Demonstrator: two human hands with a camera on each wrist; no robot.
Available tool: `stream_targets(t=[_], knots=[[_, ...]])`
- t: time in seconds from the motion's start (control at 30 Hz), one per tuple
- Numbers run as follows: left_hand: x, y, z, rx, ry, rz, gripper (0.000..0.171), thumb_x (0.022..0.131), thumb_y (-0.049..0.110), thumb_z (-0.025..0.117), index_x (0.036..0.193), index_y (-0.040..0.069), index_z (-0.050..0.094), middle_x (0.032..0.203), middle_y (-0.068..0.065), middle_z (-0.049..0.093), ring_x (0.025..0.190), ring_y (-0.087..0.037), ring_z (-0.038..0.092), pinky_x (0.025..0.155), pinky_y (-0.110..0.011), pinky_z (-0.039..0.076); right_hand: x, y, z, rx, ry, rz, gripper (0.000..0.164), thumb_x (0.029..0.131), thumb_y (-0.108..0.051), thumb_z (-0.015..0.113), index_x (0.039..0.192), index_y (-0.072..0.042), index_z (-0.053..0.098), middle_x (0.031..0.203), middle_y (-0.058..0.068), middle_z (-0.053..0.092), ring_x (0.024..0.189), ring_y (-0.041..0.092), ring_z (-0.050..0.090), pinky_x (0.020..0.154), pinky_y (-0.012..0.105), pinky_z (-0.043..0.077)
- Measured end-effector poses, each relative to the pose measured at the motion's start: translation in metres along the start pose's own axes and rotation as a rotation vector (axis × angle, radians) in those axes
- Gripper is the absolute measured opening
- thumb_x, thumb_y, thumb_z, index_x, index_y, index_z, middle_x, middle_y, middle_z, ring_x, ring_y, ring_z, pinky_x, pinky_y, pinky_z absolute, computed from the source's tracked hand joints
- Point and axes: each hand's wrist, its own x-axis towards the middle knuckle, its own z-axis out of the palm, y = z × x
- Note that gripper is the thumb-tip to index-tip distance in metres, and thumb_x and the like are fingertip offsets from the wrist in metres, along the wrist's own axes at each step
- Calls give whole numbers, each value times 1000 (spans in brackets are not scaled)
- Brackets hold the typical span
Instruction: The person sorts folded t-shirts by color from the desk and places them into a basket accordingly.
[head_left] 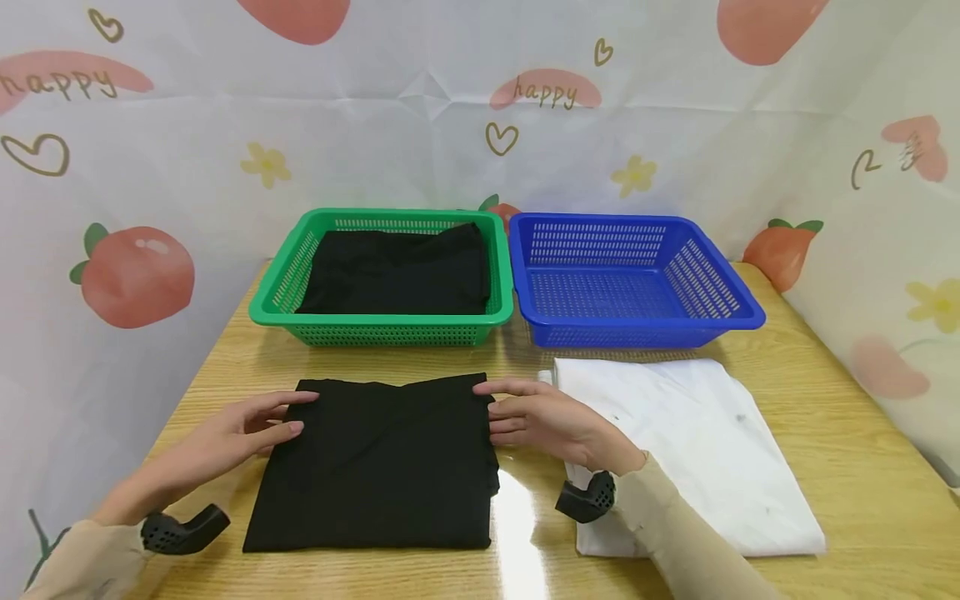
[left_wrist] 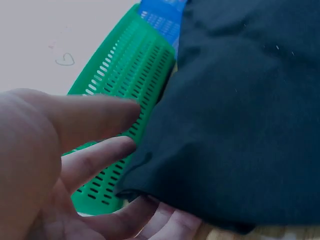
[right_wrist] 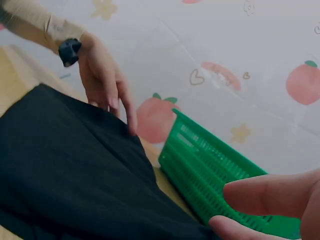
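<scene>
A folded black cloth [head_left: 382, 467] lies flat on the wooden table in front of the green basket. At its upper left corner is my left hand [head_left: 251, 425], thumb and forefinger spread apart. The left wrist view shows other fingertips [left_wrist: 137, 212] of that hand partly hidden at the edge of the black cloth [left_wrist: 240, 130]. My right hand [head_left: 551, 421] reaches the upper right corner with fingers extended along the side. In the right wrist view, thumb and forefinger [right_wrist: 265, 195] stand apart near the cloth's corner.
Behind, a green basket [head_left: 382, 320] holds another folded black cloth [head_left: 397, 271]. Beside it stands a blue basket [head_left: 641, 323]. A folded white cloth [head_left: 697, 450] lies at the right, partly under my right forearm. A printed curtain [head_left: 420, 158] hangs behind the table [head_left: 840, 467].
</scene>
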Motion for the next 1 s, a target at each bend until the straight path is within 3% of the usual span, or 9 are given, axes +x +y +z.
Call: stream_targets(t=[0.13, 0.33, 0.43, 0.63, 0.67, 0.77, 0.87, 0.93, 1.0], knots=[[4, 2, 4, 22, -13, 5, 51, 96, 38, 65, 143, 23, 52, 148, -12, 39, 126, -32, 46, 89, -42, 48, 5, 4, 2, 9, 21, -2, 51, 98, -2, 53, 147, 5, 39, 140, 24, 47, 122, 35, 54, 105, 47, 38], [9, 4, 10, 63, -4, 17, 53, 89, 37, 74, 137, 25, 56, 138, -8, 51, 122, -30, 49, 90, -45, 46, 10, 8, 6, -103, 66, -21, 53, 95, -2, 60, 146, 2, 44, 147, 17, 38, 123, 26, 52, 105, 42, 39], [9, 4, 12, 34, 7, 20, 55, 88, 35, 76, 137, 22, 56, 135, -9, 53, 118, -29, 53, 89, -42, 48, 10, 10, 10, -140, 84, -29, 54, 93, -4, 65, 144, -2, 48, 153, 12, 33, 126, 26, 50, 106, 42, 38], [9, 6, 14, -38, 19, 36, 59, 86, 28, 78, 139, 16, 54, 130, -14, 54, 99, -28, 64, 77, -37, 55, 15, 15, 18, -92, 88, -66, 57, 90, 5, 63, 144, 2, 45, 149, 18, 35, 123, 29, 53, 104, 43, 40], [10, 7, 15, -36, 24, 39, 60, 86, 28, 79, 139, 16, 54, 131, -14, 53, 98, -27, 64, 76, -36, 55, 16, 16, 18, -92, 104, -70, 57, 89, 6, 64, 143, 3, 47, 146, 16, 39, 119, 27, 55, 101, 40, 42], [10, 7, 16, -12, 44, 60, 61, 85, 30, 79, 139, 17, 55, 134, -14, 52, 102, -27, 61, 77, -35, 55, 18, 18, 21, -113, 169, -77, 57, 84, 8, 68, 138, 0, 55, 108, 6, 56, 94, 17, 58, 88, 31, 47], [11, 7, 17, 14, 70, 58, 60, 83, 32, 80, 137, 20, 57, 137, -11, 50, 107, -28, 58, 78, -34, 54, 21, 20, 22, -127, 201, -83, 59, 80, 10, 71, 136, -1, 58, 80, 1, 48, 81, 16, 52, 78, 27, 47], [11, 6, 17, 12, 71, 59, 60, 84, 32, 80, 137, 20, 56, 136, -11, 50, 107, -29, 57, 78, -35, 54, 22, 21, 23, -117, 204, -88, 59, 80, 12, 70, 137, 0, 57, 77, 5, 48, 85, 18, 55, 80, 28, 49], [11, 6, 18, 1, 75, 54, 60, 83, 32, 81, 137, 20, 57, 135, -11, 50, 106, -29, 58, 77, -35, 55, 23, 21, 22, -107, 209, -97, 59, 80, 13, 68, 137, 2, 56, 91, 8, 52, 94, 21, 55, 86, 30, 48]])
